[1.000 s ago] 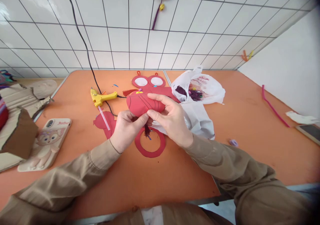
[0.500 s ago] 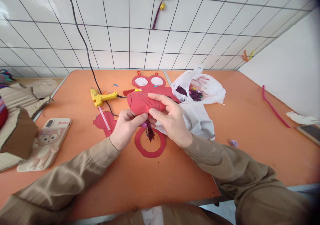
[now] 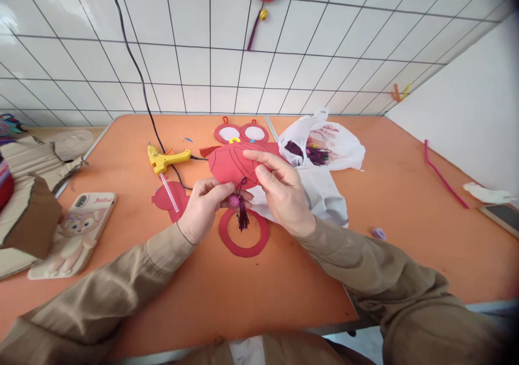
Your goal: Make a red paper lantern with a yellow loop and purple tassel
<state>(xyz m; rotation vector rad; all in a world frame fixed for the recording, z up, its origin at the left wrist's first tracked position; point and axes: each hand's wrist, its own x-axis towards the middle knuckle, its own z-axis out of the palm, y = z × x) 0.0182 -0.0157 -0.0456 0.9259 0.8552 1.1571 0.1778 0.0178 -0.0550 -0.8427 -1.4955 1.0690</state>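
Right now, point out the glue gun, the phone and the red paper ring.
glue gun (image 3: 162,159), head view, on its yellow body.
phone (image 3: 77,230), head view, on its cartoon case.
red paper ring (image 3: 243,250), head view, on its near band.

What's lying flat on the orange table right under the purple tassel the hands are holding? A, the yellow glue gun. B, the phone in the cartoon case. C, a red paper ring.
C: the red paper ring lies directly beneath the purple tassel; the other two lie off to the left.
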